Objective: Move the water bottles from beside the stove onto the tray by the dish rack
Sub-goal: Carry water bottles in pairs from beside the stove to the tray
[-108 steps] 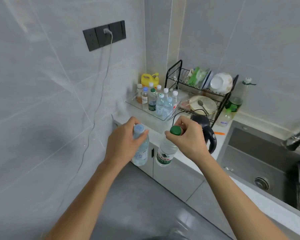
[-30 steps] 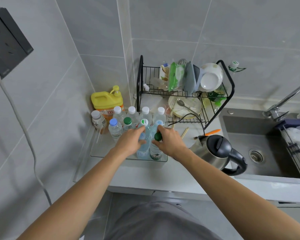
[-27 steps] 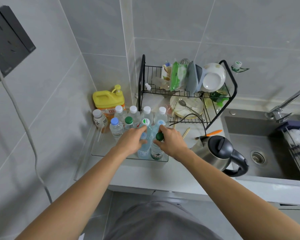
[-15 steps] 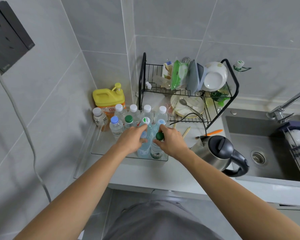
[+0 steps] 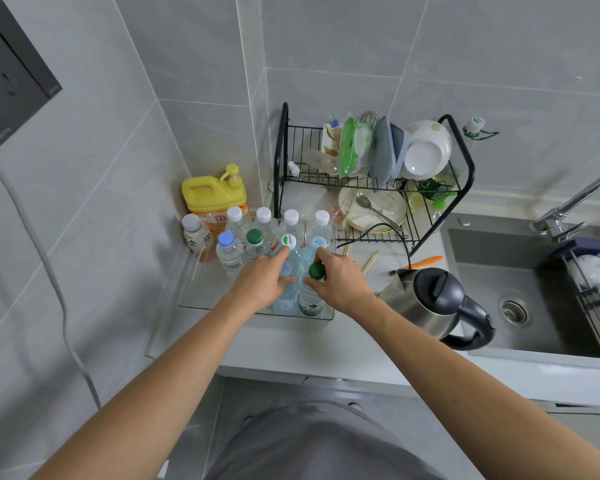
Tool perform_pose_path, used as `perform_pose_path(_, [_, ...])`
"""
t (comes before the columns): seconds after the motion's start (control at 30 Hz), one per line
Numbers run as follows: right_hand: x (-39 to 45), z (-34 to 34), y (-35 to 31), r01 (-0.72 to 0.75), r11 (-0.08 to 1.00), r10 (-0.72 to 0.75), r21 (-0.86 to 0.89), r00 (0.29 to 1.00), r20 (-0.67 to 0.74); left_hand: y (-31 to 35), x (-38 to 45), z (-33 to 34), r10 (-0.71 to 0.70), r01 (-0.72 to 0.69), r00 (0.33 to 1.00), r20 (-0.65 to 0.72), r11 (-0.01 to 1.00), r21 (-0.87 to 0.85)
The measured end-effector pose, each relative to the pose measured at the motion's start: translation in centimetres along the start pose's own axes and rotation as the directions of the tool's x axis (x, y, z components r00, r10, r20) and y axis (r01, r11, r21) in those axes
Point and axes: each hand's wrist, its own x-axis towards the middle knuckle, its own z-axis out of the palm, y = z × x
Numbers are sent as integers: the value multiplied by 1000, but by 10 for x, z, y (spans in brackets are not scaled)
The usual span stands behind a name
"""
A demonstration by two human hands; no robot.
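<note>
Both bottles unmoved on the clear tray [image 5: 201,299]: left grip [image 5: 262,282] around blue-capped bottle [image 5: 286,299], right grip [image 5: 340,280] around green-capped bottle [image 5: 310,299].

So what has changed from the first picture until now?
Both bottles were carried from mid-air over the floor onto the tray, at its front edge. The left hand still grips the blue-capped bottle, the right hand the green-capped bottle. The other bottles, dish rack and kettle stayed.

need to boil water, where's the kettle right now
In the head view the kettle stands on the counter right of centre, between the clear tray of bottles and the sink, just beyond the right hand.
</note>
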Motion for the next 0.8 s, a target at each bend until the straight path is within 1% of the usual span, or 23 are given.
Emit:
perform_pose_path(0.23, [1,-1,-3,15,1000,-15,-22,1000,24,2,-1,-3,-3,3,1000,13,1000,6])
perform_pose_path(0.37, [0,-5,-1,29,999,-28,-25,999,43,3,-1,-5,19,-19,1000,24,1000,3])
perform_pose_path(0.57, [0,-11,1,11,999,-9,-43,999,49,3,-2,-4,21,-21,1000,6,1000,-20])
perform_pose_path(0.8, [0,-12,-1,1,999,2,-43,998,68,2,-4,-6,14,-13,1000,17,999,-49])
